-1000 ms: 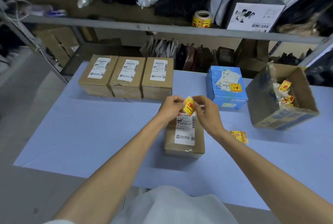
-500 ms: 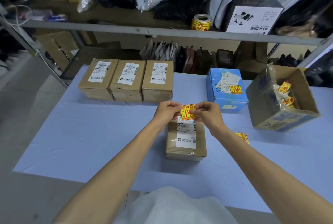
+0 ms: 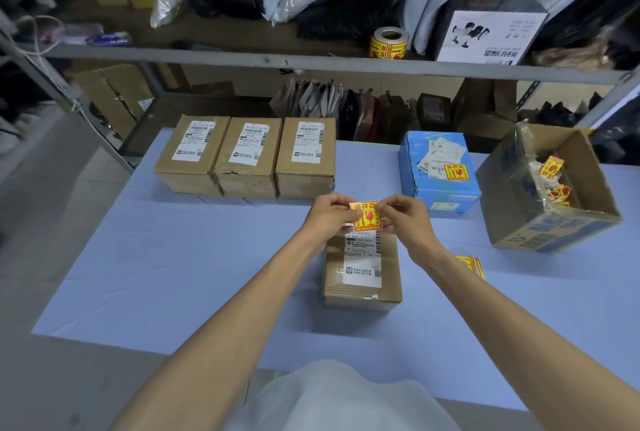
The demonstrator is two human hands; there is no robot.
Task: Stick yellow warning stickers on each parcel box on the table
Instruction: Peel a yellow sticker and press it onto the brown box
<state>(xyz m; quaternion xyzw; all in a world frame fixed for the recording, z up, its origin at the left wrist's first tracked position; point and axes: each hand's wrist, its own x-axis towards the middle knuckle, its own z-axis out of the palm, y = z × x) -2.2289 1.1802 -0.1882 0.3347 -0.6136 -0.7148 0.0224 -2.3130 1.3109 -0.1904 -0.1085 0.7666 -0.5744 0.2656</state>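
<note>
Left hand [image 3: 330, 214]: pinching the left edge of a yellow warning sticker [image 3: 365, 217] between thumb and fingertips.
Right hand [image 3: 403, 219]: pinching the right edge of the same sticker, fingers closed on it.
Sticker: held flat and face up between both hands, red print showing, just above the far end of a brown parcel box [image 3: 362, 271].
Near box: alone at mid-desk, white shipping label on top, no yellow sticker visible on it.
Back row: three brown boxes [image 3: 247, 156] side by side and touching at the far left of the desk [image 3: 173, 257], each with a white label only.
Blue box [image 3: 438, 167]: far right of centre, already bearing a yellow sticker beside its labels.
Open carton [image 3: 550, 188]: tilted at the right edge, crumpled yellow scraps inside.
Spare stickers [image 3: 471, 264]: small yellow stack on the desk, partly behind the right forearm.
Shelf [image 3: 311, 63]: behind the desk, a roll of yellow stickers [image 3: 389, 42] standing on it.
</note>
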